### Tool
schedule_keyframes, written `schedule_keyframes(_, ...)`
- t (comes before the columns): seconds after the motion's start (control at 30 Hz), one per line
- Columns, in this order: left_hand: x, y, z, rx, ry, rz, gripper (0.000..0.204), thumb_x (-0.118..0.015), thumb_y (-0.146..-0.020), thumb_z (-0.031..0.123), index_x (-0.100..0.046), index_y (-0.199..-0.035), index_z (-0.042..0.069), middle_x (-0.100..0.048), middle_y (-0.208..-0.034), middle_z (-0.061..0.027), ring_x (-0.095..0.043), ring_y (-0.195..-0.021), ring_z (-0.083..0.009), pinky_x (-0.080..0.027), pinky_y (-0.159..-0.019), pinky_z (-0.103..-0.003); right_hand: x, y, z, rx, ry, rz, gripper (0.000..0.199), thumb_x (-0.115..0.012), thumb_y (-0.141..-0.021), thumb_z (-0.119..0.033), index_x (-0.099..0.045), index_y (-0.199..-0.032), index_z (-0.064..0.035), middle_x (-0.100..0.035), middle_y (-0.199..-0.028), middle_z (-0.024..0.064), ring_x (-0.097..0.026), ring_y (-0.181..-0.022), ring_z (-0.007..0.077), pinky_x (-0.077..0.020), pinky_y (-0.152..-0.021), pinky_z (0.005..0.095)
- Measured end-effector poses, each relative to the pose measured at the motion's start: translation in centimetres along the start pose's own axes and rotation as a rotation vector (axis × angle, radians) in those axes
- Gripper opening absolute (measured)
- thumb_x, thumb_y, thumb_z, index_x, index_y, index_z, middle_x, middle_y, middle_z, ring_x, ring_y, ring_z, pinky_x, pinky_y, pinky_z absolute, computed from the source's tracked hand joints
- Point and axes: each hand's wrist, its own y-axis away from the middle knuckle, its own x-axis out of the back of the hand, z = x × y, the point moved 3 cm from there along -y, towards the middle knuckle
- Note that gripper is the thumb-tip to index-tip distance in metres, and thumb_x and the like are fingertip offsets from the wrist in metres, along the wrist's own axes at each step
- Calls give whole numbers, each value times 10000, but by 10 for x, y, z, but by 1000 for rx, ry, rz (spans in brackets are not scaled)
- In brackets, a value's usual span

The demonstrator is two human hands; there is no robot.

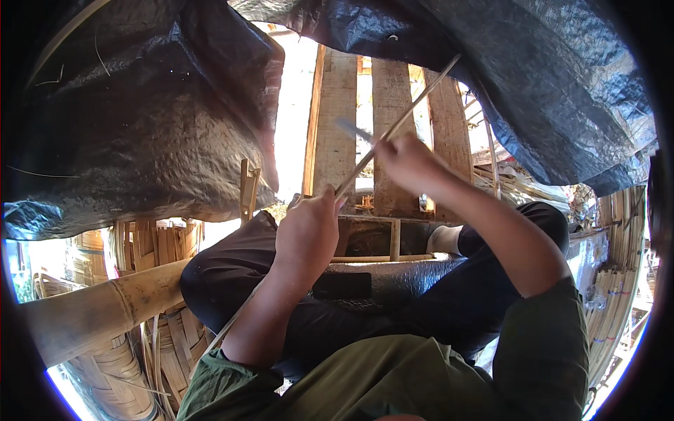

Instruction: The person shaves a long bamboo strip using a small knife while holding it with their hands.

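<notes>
A long thin bamboo strip (423, 95) slants across the middle, from the dark sheeting at the upper right down to my left hand (309, 228). The left fingers are closed round it. A thin length, apparently the same strip, shows again beside my left forearm. My right hand (408, 163) is closed at the strip's middle, farther away than the left. From its fist juts a knife (353, 129), its grey blade smeared by motion and pointing up and left. The knife's handle is hidden in the fingers.
Dark plastic sheeting (161, 126) hangs at the left and more sheeting (562, 77) at the upper right. Wooden planks (335, 119) stand ahead with bright gaps between. A thick bamboo pole (105, 312) lies at my left, near woven bamboo (105, 372). Bundled strips (609, 309) are at the right.
</notes>
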Motion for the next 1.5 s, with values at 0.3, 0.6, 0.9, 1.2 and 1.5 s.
schedule_keyframes(0.3,-3,-1,-2,10,-22,18,249,-501,-998,250,-569,-971,12,-639,-674,-199,-669,-681,-401,-536,-601,-488,10,-2,-5,-36,18,52,503,-411,-1047,-385,-568,-719,-38,-444,-478,-28,-391,-356,84,-304,-328,306)
schedule_keyframes(0.6,0,-6,-9,30,68,-36,257,-507,-996,245,-551,-932,0,-629,-677,-237,-659,-686,-424,-523,-610,-502,8,5,-13,4,9,155,450,-474,-1031,-313,-590,-725,-4,-494,-489,43,-468,-404,127,-355,-396,345)
schedule_keyframes(0.9,1,-9,-7,37,151,-41,247,-519,-988,229,-528,-948,-15,-607,-694,-269,-611,-722,-478,-461,-640,-548,-6,6,-11,53,35,69,466,-412,-1049,-307,-560,-689,-51,-445,-461,-12,-403,-351,79,-297,-325,282)
schedule_keyframes(1.2,2,-9,-5,-17,128,-28,290,-488,-1006,249,-537,-899,-15,-622,-660,-251,-647,-688,-452,-507,-628,-527,-16,3,-2,208,79,155,482,-454,-1033,-314,-578,-680,-11,-507,-477,67,-509,-405,165,-397,-391,356)
schedule_keyframes(1.5,0,-14,-17,72,241,-89,218,-487,-999,191,-545,-1034,-16,-613,-740,-287,-613,-764,-476,-459,-652,-546,-7,3,-3,153,172,348,473,-471,-1010,-382,-631,-782,0,-615,-601,117,-609,-529,240,-458,-502,437)
